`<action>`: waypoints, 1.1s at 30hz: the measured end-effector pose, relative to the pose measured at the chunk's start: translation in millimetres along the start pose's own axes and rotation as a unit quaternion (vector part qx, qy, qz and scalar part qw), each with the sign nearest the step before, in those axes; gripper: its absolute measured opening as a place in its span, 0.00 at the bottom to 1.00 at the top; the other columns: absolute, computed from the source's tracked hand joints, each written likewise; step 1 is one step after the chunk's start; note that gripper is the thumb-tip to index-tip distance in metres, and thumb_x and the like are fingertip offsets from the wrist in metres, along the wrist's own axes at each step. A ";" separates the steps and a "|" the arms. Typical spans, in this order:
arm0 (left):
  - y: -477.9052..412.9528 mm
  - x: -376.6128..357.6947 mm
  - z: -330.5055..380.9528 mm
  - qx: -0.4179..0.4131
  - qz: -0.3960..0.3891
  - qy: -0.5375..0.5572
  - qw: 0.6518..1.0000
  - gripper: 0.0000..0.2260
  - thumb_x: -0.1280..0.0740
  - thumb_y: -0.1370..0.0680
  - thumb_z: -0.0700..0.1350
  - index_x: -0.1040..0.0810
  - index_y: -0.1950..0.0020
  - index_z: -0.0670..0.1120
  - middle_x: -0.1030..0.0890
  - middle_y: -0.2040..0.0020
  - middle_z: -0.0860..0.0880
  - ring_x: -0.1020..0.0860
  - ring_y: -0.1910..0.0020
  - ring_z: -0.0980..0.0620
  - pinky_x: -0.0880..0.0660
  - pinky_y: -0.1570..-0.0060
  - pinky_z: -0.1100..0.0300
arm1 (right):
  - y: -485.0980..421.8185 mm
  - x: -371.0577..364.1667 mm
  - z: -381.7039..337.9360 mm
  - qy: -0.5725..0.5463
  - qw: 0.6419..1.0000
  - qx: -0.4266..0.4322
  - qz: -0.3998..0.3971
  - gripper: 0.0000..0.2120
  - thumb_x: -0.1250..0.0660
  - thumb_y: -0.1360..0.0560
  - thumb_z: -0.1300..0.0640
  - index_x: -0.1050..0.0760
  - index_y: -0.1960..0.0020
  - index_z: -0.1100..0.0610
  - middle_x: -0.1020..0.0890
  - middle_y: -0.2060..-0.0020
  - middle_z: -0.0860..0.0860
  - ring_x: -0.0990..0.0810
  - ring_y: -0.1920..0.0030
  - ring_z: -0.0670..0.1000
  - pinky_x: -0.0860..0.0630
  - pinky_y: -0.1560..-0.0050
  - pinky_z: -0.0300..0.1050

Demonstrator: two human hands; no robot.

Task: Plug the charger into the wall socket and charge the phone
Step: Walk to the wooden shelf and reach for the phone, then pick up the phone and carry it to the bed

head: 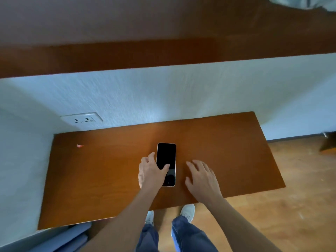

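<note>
A phone with a dark screen and pale edge lies face up near the middle of the brown wooden table. My left hand rests on its lower left part, thumb on the screen and fingers along its left side. My right hand hovers just right of the phone with its fingers spread and nothing in it. A white wall socket sits on the wall above the table's far left corner. No charger or cable is in view.
A small red scrap lies on the table near the far left. A brown wooden shelf runs along the wall above. The table's right edge borders wooden floor. White wall closes off the left side.
</note>
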State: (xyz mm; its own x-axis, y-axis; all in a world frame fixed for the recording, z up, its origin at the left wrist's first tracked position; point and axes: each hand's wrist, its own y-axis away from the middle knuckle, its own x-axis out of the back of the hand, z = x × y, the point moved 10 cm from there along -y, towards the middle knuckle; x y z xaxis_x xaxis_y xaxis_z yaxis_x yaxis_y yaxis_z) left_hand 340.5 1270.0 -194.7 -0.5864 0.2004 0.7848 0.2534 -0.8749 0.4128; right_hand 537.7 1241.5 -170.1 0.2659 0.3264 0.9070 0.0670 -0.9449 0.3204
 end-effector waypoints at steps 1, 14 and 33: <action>-2.1 -3.8 -0.2 0.019 0.007 0.009 1.000 0.34 0.32 0.24 0.61 0.39 0.23 0.51 0.30 0.30 0.46 0.31 0.32 0.47 0.27 0.37 0.50 | -4.1 -3.5 0.1 0.002 1.000 0.008 -0.007 0.25 0.41 0.21 0.46 0.36 0.25 0.50 0.31 0.26 0.51 0.35 0.25 0.53 0.37 0.26 0.52; -7.3 -20.4 8.0 0.075 0.032 -0.013 0.997 0.36 0.29 0.27 0.63 0.39 0.25 0.53 0.29 0.34 0.46 0.30 0.35 0.47 0.26 0.39 0.52 | -19.6 -41.8 11.5 0.056 0.997 0.049 -0.032 0.31 0.44 0.20 0.38 0.44 0.21 0.49 0.42 0.20 0.51 0.44 0.21 0.55 0.45 0.25 0.53; -19.1 -24.0 30.1 0.036 -0.117 0.119 0.985 0.14 0.28 0.23 0.47 0.31 0.45 0.51 0.20 0.43 0.51 0.20 0.49 0.48 0.18 0.51 0.51 | -24.6 -21.6 7.2 0.016 0.997 0.043 -0.061 0.24 0.44 0.18 0.46 0.42 0.22 0.45 0.43 0.20 0.48 0.45 0.21 0.52 0.48 0.23 0.54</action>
State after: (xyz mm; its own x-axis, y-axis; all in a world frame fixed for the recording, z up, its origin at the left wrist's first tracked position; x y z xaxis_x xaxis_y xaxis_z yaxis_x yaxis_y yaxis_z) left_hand 373.0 1295.2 -207.4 -0.7969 0.2763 0.5372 0.1382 -0.7823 0.6074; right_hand 537.2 1257.5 -199.6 0.2196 0.4381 0.8717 0.1801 -0.8963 0.4052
